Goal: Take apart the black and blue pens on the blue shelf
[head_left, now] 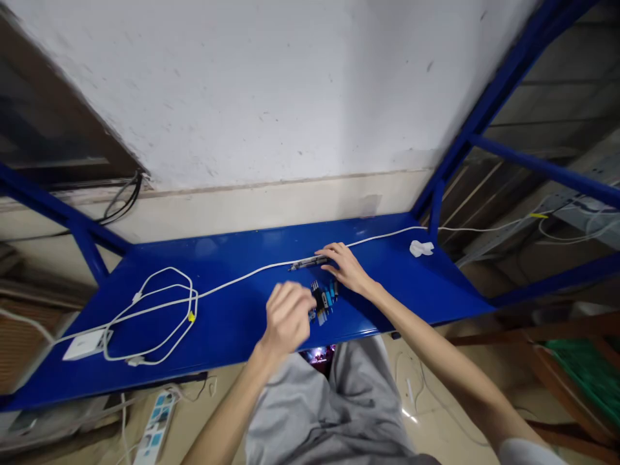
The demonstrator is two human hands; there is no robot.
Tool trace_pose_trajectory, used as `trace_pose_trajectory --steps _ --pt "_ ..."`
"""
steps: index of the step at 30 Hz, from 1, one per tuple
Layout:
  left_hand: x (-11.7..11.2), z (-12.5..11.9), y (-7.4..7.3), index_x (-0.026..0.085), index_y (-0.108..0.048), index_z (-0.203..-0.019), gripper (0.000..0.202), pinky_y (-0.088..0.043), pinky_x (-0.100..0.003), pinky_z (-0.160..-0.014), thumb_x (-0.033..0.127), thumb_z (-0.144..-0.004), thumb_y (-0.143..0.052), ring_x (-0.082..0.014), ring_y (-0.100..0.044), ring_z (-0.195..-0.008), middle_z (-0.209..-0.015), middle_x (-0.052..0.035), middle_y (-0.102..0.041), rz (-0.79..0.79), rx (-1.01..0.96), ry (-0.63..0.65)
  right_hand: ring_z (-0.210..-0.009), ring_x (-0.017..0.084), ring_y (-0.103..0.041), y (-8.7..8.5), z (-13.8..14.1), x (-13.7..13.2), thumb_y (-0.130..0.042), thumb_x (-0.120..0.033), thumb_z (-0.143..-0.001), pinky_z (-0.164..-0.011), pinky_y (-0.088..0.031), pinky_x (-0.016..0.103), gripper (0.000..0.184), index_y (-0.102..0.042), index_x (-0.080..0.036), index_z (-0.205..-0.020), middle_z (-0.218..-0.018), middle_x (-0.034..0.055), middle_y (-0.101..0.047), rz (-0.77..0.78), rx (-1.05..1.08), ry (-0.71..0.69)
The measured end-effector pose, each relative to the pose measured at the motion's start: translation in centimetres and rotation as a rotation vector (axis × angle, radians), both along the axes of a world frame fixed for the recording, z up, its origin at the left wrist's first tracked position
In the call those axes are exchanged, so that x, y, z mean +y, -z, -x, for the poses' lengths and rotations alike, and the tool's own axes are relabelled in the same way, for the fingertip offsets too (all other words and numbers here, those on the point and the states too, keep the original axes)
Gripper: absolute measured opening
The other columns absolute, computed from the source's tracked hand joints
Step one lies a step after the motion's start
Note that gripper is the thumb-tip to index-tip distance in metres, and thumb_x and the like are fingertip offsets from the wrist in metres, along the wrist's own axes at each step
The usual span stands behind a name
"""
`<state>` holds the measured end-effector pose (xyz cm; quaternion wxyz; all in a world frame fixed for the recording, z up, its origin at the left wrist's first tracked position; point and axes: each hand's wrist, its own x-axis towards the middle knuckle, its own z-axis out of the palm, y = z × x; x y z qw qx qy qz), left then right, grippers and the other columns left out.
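Toward the front edge of the blue table [232, 258], my left hand [288, 316] is closed, fingers curled in; it is slightly blurred and anything in it is hidden. Right beside its fingertips lies a cluster of small pen-like parts [325, 301], black, blue and grey, several in number. Farther back, my right hand [346, 266] rests with thumb and fingers apart. Its fingertips are over the right end of a row of thin dark, pen-shaped pieces [306, 263]. Whether they touch these pieces I cannot tell.
A white cable [237, 278] runs across the table behind the pieces, with coiled loops and a white adapter [86, 344] at left. Crumpled white paper [421, 248] lies at right. Blue frame posts [434, 210] stand at the sides. A power strip [155, 426] is below.
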<state>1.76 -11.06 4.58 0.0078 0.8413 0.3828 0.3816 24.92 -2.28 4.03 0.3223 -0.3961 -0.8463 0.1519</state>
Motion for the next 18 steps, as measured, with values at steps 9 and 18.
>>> trace_pose_trajectory --steps 9,18 --pt "12.4 -1.0 2.1 0.022 -0.062 -0.083 0.029 -0.043 -0.038 -0.085 0.002 -0.088 -0.041 -0.0214 -0.057 -0.091 -0.091 -0.0047 -0.067 0.16 -0.009 -0.064 -0.101 0.024 -0.053 3.9 1.2 5.2 -0.071 -0.027 -0.094 -0.088 -0.041 0.037 0.015 -0.071 -0.022 -0.108 -0.11 0.0085 -0.063 -0.009 -0.255 -0.11" --pt "13.1 0.0 3.8 0.022 -0.066 -0.097 0.027 -0.043 -0.038 -0.09 0.01 -0.099 -0.041 -0.0218 -0.059 -0.104 -0.104 -0.0057 -0.07 0.113 0.005 -0.037 -0.1 0.024 -0.053 4.2 1.4 4.8 -0.06 -0.021 -0.099 -0.089 -0.044 0.039 0.012 -0.071 -0.019 -0.102 -0.109 0.0104 -0.065 -0.083 -0.162 -0.093"
